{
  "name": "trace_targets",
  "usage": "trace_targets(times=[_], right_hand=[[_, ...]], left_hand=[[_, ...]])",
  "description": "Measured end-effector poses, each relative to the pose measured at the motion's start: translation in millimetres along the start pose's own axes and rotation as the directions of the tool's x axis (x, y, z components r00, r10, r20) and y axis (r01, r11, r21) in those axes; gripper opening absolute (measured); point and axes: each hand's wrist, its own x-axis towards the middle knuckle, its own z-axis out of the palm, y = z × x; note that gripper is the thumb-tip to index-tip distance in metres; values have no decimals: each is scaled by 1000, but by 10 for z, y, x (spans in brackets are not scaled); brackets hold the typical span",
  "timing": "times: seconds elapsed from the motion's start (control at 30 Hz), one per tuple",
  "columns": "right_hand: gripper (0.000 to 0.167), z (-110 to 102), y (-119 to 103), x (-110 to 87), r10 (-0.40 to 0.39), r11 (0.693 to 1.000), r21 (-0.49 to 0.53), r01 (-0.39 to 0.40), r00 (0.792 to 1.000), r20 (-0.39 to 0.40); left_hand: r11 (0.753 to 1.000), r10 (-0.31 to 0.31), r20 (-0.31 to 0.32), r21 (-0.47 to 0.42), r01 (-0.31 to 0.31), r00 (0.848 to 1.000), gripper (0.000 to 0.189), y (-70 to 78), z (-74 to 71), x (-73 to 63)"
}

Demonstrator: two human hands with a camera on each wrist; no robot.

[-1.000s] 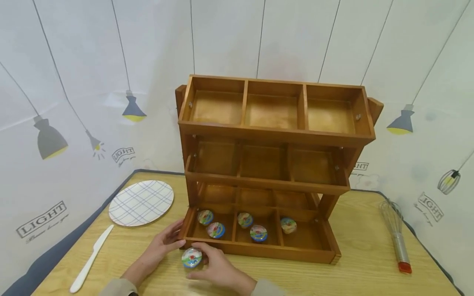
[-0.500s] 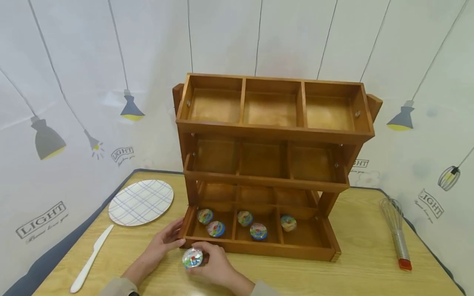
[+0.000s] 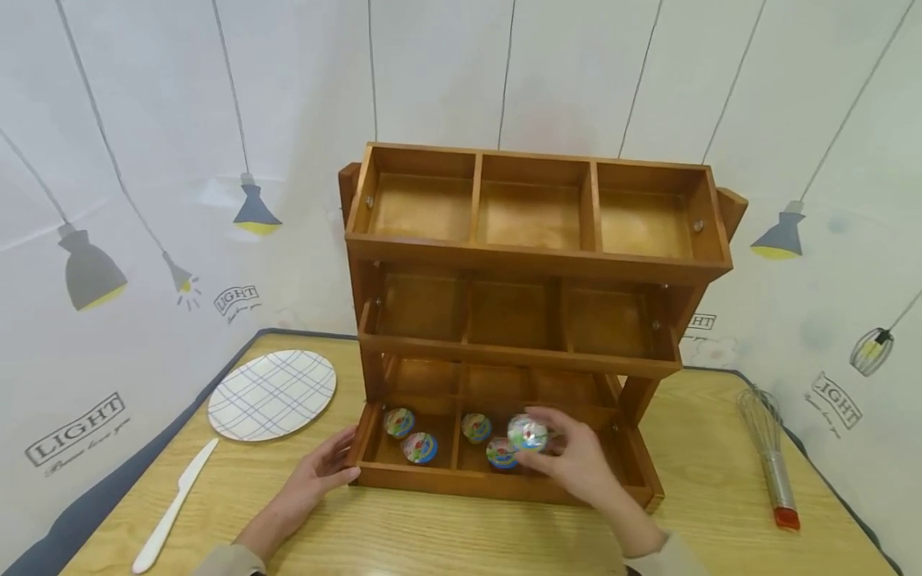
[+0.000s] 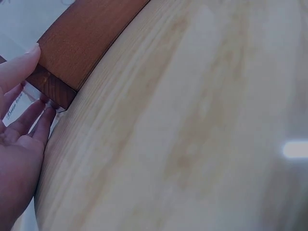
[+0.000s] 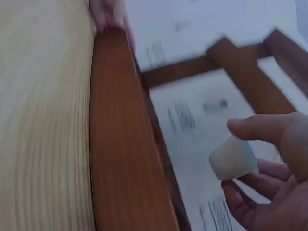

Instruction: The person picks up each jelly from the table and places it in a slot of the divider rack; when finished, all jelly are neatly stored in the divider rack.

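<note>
My right hand pinches a small jelly cup with a shiny printed lid, over the bottom tier of a brown wooden three-tier rack. The right wrist view shows the cup's pale tapered body between thumb and fingers. At the tier's left front corner, my left hand holds the wood, thumb in front and fingers at the side. Two jelly cups lie in the left compartment and two in the middle one, one partly covered by the held cup. My right hand hides much of the right compartment.
A white checked plate and a white knife lie on the wooden table at the left. A whisk with a red end lies at the right. Both upper tiers of the rack overhang the bottom one.
My right hand has carried the jelly cup from in front of the left corner, rightward and up over the bottom tier. My left hand has stayed at the corner.
</note>
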Motion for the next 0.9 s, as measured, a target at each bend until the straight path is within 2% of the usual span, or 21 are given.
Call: trace_targets(times=[0.07,0.17,0.33,0.57,0.7,0.8,0.9], right_hand=[[57,-223,277,28,94,994,-51,-96,995,-33],[57,-442,517,-10,205,968,-144,-207,978,-22],[57,-545,675,-97,301,928,-243,-283,953,42],[54,-553,717,-80,354,880,-345,-326,935,18],[51,-581,712,-58,354,882,-344,-322,935,34],[54,-601,693,-44,345,886,-344,-311,938,40],[59,-603,671,-48,339,877,-373,-302,940,36]], left_hand=[[1000,19,-2,1,-19,1000,65,-12,5,-9],[999,33,-5,5,-33,999,64,-18,11,-30],[999,35,-2,9,-35,999,64,-17,5,-29],[1000,15,-1,14,-15,1000,64,-17,22,-10],[1000,-3,-14,21,3,1000,64,-6,12,15],[1000,-11,-27,22,11,1000,64,-1,6,43],[1000,-15,-29,18,16,999,65,-4,6,59]])
